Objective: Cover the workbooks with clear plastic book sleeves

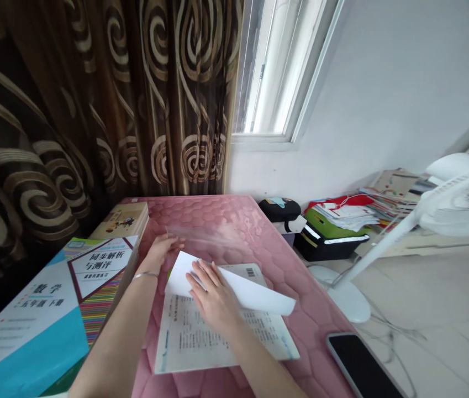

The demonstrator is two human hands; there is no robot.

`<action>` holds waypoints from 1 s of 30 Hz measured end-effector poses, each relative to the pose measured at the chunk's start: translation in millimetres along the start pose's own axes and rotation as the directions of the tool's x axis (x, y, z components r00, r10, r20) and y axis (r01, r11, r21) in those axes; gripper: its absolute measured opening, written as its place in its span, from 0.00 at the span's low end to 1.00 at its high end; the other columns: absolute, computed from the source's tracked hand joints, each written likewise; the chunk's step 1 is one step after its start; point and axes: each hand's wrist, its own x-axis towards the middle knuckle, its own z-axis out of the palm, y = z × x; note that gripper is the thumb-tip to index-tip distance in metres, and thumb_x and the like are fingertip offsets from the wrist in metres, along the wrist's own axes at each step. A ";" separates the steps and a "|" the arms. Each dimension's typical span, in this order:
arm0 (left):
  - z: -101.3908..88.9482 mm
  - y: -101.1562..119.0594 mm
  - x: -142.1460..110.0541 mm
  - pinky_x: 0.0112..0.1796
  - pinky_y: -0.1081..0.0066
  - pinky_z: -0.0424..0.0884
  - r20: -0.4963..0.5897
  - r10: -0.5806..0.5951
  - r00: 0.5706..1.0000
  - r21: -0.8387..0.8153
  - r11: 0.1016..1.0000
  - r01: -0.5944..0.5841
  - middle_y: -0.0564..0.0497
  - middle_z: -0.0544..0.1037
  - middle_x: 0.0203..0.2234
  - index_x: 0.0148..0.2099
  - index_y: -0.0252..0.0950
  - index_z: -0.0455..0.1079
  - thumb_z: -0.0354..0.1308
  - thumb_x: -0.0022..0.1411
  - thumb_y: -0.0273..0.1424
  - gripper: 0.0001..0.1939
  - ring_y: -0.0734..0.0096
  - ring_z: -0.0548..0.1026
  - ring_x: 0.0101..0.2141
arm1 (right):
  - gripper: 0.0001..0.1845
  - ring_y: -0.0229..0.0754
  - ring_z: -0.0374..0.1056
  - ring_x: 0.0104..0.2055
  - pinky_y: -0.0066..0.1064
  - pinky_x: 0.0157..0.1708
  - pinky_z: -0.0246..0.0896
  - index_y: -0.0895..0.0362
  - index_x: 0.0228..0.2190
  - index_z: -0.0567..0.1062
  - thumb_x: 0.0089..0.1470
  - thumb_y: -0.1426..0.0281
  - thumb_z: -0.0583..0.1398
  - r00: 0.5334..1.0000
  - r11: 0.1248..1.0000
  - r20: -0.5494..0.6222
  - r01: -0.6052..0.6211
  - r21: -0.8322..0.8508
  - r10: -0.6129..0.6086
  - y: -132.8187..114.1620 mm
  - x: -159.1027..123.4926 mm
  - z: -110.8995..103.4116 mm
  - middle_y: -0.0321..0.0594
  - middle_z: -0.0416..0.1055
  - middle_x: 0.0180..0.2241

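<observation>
An open booklet (201, 337) with printed text lies on the pink quilted pad in front of me. A blank white sheet or flap (254, 290) slants across its upper part, and a barcode shows on the cover behind. My right hand (213, 296) rests flat on the white sheet, fingers stretched out. Beyond the booklet's upper left corner, my left hand (164, 247), with a bracelet at the wrist, has its fingers together at the edge of a clear plastic sheet (213, 236). That sheet is see-through, and its full outline is hard to make out.
Stacked books (52, 298) stand at the left beside the patterned curtain (155, 99). A phone (361, 362) lies at the pad's (234, 213) right edge. Right of it are a white fan (391, 243), cables on the floor and a black box (325, 243) heaped with papers.
</observation>
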 end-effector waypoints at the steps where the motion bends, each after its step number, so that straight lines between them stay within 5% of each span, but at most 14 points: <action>1: -0.7 -2.3 -9.3 0.31 0.70 0.73 -0.006 0.018 1.000 -0.002 1.000 -0.018 0.45 0.81 0.35 0.42 0.35 0.70 0.61 0.57 0.28 0.09 0.68 0.78 0.31 | 0.19 0.48 0.54 0.65 0.49 0.63 0.54 0.54 0.54 0.71 0.62 0.70 0.55 1.000 1.000 0.010 -0.001 0.002 0.001 -0.6 -0.2 0.4 0.43 0.64 0.60; 10: -20.4 -57.9 -82.1 0.46 0.65 0.69 -0.222 0.151 0.963 0.063 0.988 -0.140 0.45 0.80 0.39 0.41 0.34 0.71 0.63 0.50 0.38 0.18 0.60 0.76 0.44 | 0.16 0.44 0.60 0.61 0.43 0.62 0.56 0.53 0.51 0.74 0.62 0.66 0.56 0.995 0.997 0.100 -0.006 0.081 -0.003 -5.3 -6.9 9.8 0.41 0.70 0.55; 17: -17.6 -55.8 -98.7 0.44 0.61 0.71 0.042 0.178 0.983 -0.183 0.969 -0.168 0.41 0.80 0.43 0.48 0.32 0.70 0.60 0.49 0.35 0.23 0.58 0.77 0.43 | 0.14 0.44 0.65 0.57 0.44 0.60 0.58 0.53 0.48 0.75 0.62 0.68 0.56 0.992 0.985 0.107 0.052 0.163 -0.070 -8.4 -9.2 9.3 0.40 0.74 0.52; 23: -19.8 -53.3 -102.0 0.42 0.67 0.71 0.154 0.204 0.967 -0.263 0.951 -0.159 0.43 0.79 0.47 0.50 0.34 0.67 0.59 0.44 0.25 0.27 0.61 0.77 0.43 | 0.15 0.45 0.65 0.58 0.46 0.60 0.58 0.54 0.49 0.75 0.63 0.68 0.55 0.989 0.982 0.118 0.066 0.176 -0.087 -9.3 -10.1 12.9 0.40 0.73 0.52; 30: -20.3 -55.5 -101.0 0.39 0.68 0.71 0.195 0.190 0.962 -0.294 0.947 -0.127 0.43 0.80 0.44 0.56 0.35 0.63 0.62 0.43 0.25 0.34 0.64 0.78 0.38 | 0.16 0.46 0.64 0.59 0.46 0.61 0.58 0.54 0.50 0.75 0.62 0.69 0.55 0.985 0.986 0.143 0.075 0.148 -0.097 -7.0 -10.7 16.2 0.42 0.73 0.53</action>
